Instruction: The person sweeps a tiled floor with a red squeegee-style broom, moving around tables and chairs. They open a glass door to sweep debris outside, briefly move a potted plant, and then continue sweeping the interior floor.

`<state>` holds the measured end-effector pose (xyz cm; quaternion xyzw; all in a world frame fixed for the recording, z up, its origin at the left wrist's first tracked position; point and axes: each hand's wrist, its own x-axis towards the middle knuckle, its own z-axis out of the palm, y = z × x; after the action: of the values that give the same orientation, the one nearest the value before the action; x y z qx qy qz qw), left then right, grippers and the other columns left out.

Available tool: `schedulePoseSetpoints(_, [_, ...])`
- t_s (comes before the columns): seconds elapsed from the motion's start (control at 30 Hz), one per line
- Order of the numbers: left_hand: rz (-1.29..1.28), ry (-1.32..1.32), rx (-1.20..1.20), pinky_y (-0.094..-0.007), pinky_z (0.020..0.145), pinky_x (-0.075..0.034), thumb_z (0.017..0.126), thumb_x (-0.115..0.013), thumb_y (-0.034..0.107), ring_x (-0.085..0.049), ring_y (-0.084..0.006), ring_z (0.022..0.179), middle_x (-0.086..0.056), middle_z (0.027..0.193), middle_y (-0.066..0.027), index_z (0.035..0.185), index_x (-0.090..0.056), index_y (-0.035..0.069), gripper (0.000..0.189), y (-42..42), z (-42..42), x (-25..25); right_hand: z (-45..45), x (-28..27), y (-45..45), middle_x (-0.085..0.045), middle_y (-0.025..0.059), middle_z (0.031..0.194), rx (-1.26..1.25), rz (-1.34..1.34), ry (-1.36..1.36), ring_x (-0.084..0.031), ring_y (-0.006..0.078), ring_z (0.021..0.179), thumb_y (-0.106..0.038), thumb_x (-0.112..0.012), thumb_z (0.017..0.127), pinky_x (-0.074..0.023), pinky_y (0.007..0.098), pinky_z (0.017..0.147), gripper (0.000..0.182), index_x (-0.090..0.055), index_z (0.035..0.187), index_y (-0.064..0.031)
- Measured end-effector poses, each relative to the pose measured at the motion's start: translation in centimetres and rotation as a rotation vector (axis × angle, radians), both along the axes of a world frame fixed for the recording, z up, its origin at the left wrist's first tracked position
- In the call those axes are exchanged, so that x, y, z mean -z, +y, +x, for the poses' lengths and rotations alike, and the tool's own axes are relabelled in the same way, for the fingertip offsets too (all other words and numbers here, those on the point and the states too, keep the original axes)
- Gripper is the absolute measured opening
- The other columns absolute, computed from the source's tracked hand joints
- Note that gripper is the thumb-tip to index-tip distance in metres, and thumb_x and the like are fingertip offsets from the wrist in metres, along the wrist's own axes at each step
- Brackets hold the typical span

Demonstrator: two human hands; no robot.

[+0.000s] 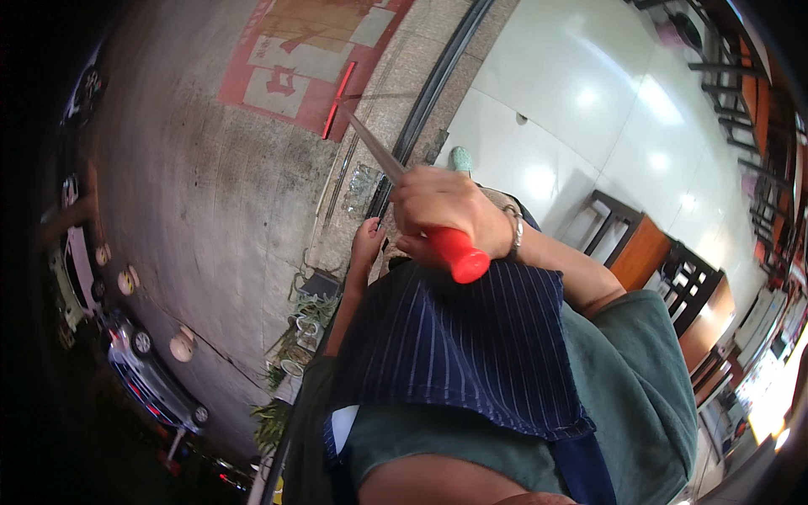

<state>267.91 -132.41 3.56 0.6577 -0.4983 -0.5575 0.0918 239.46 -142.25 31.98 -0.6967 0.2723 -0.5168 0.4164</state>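
Observation:
My right hand (442,205), with a bracelet at the wrist, is wrapped around the pole of a floor squeegee or similar floor tool (375,144). The pole's red end grip (464,260) sticks out below my fist, towards my chest. At the far end, its narrow red head (339,101) rests at the edge of a worn red and grey floor mat (278,91) that bears writing. My left hand (368,242) hangs low at my left side with loosely bent fingers, and nothing shows in it. A dark blue striped apron (454,341) covers my front.
A stone threshold with a black door track (435,76) divides the paved ground (208,177) from the glossy tiled floor (562,95). Potted plants (309,325) stand at left. Wooden seats (637,243) are at right. Round bollards (182,346) and parked cars (151,372) lie farther out.

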Motion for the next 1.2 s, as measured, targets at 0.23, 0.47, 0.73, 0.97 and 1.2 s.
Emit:
schedulePoseSetpoints(0.23, [0.005,0.041,0.036,-0.03,0.079,-0.044,0.079,-0.058,0.017,-0.056,-0.0195,0.091,-0.059,0.099,-0.0131,0.111,-0.051,0.0,0.037,1.9,3.0,-5.2,8.0,-0.3,5.2,-0.05,0.0075,0.059,0.064,-0.062,-0.077,-0.051,0.0288,0.057,-0.012,-0.068,0.063,-0.0423,0.037,0.057,0.02,-0.048,0.061,-0.0056])
schedulePoseSetpoints(0.47, [-0.006,-0.057,0.019,-0.0268,0.074,-0.045,0.081,-0.056,0.017,-0.057,-0.0144,0.079,-0.06,0.087,-0.0083,0.108,-0.053,0.004,0.03,6.2,9.9,-7.2,12.0,-0.7,8.1,-0.049,0.0091,0.06,0.136,-0.099,-0.015,-0.051,0.0284,0.057,-0.007,-0.068,0.061,-0.041,0.0368,0.054,0.021,-0.047,0.062,-0.0054])
schedulePoseSetpoints(0.73, [-0.434,-0.368,-0.773,-0.0326,0.053,-0.042,0.083,-0.053,0.03,-0.057,-0.0212,0.053,-0.054,0.056,-0.0112,0.071,-0.051,0.001,0.032,15.6,25.8,-10.7,14.4,-1.3,9.4,-0.059,0.0103,0.077,0.16,0.125,0.035,-0.056,0.018,0.068,0.004,-0.055,0.07,-0.0463,0.0259,0.055,0.009,-0.057,0.078,0.0004])
schedulePoseSetpoints(0.97, [-0.724,-0.883,-1.363,-0.0377,0.06,-0.042,0.086,-0.048,0.02,-0.051,-0.0322,0.058,-0.053,0.07,-0.0167,0.075,-0.05,-0.001,0.024,26.5,32.1,-21.4,13.7,-0.5,5.8,-0.056,0.0088,0.082,0.111,0.122,-0.014,-0.048,0.0155,0.07,-0.02,-0.051,0.073,-0.0371,0.0258,0.062,0.023,-0.056,0.083,0.0006])
schedulePoseSetpoints(1.2, [-1.194,-1.514,-1.094,-0.0375,0.069,-0.043,0.073,-0.055,0.0,-0.051,-0.0299,0.079,-0.054,0.088,-0.012,0.087,-0.052,0.005,0.016,30.1,28.3,-33.8,15.3,-2.8,4.3,-0.041,0.0059,0.061,0.09,0.115,-0.055,-0.041,0.0165,0.061,-0.01,-0.044,0.075,-0.042,0.0368,0.075,0.014,-0.038,0.064,-0.0042])
